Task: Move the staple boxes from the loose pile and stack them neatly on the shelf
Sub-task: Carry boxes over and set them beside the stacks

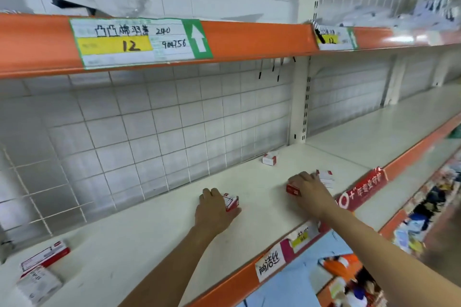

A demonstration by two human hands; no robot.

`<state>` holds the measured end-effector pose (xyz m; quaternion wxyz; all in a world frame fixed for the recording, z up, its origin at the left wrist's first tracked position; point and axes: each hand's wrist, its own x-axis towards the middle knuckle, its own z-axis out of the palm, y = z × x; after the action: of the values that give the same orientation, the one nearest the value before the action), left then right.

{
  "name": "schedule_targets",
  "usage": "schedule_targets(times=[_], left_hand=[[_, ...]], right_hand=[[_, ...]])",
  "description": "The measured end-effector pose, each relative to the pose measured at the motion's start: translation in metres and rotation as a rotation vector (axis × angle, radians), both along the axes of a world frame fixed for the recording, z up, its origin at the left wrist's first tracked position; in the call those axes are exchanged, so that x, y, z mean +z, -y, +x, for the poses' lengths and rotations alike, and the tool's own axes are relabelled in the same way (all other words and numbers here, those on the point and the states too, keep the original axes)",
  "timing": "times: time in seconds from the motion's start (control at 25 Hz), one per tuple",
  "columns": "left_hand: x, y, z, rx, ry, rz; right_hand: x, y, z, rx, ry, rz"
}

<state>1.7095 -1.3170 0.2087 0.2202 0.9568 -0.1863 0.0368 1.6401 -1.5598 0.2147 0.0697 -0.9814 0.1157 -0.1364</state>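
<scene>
From the head camera, both bare arms reach forward onto a cream shelf (139,239) with an orange front edge. The left hand (214,209) lies palm down on the shelf with its fingers curled around a small red-and-white staple box (231,201), which stands on the shelf surface and shows at the hand's right side. The right hand (308,188) is further right and a little deeper in, fingers bent over a second staple box (293,189) whose red end sticks out at the hand's left; how firmly it is clamped is hard to tell, as the hand covers most of it. Just beyond that hand sits a short stack of boxes (326,178), touching or nearly touching the fingertips. A single box (270,158) stands apart near the wire grid back panel (149,132). At the far left of the shelf, well apart from both hands, lie more boxes (43,271), tilted and overlapping in a loose pile. Above, an orange shelf edge carries a handwritten price label (139,41) marked 12, and a red banner (361,188) hangs on the front edge near the right forearm
</scene>
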Motion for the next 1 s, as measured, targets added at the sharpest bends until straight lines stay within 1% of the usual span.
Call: schedule_targets(times=[0.12,0.2,0.24,0.4,0.52,0.68,0.84,1.0], left_hand=[[-0.004,0.001,0.005,-0.004,0.003,-0.009],[-0.003,-0.003,0.006,-0.076,-0.018,-0.065],[-0.001,-0.007,0.006,-0.121,-0.013,-0.08],[0.008,-0.018,0.002,-0.239,0.092,-0.104],[0.012,-0.025,-0.002,-0.256,0.115,-0.218],[0.02,-0.032,-0.005,-0.239,0.119,-0.326],[0.025,-0.04,-0.009,-0.225,0.136,-0.323],[0.027,-0.053,-0.013,-0.184,0.158,-0.254]], right_hand=[[-0.003,0.016,0.008,0.002,-0.155,0.029],[-0.003,0.019,0.013,0.042,-0.236,0.023],[-0.003,0.019,0.016,0.056,-0.239,0.022],[0.001,0.01,0.019,0.113,-0.197,0.088],[0.005,-0.003,0.013,0.169,-0.179,0.071],[0.017,-0.026,0.005,0.348,-0.044,0.144],[0.025,-0.054,0.008,0.446,0.06,0.217],[0.024,-0.082,0.014,0.539,0.044,0.283]])
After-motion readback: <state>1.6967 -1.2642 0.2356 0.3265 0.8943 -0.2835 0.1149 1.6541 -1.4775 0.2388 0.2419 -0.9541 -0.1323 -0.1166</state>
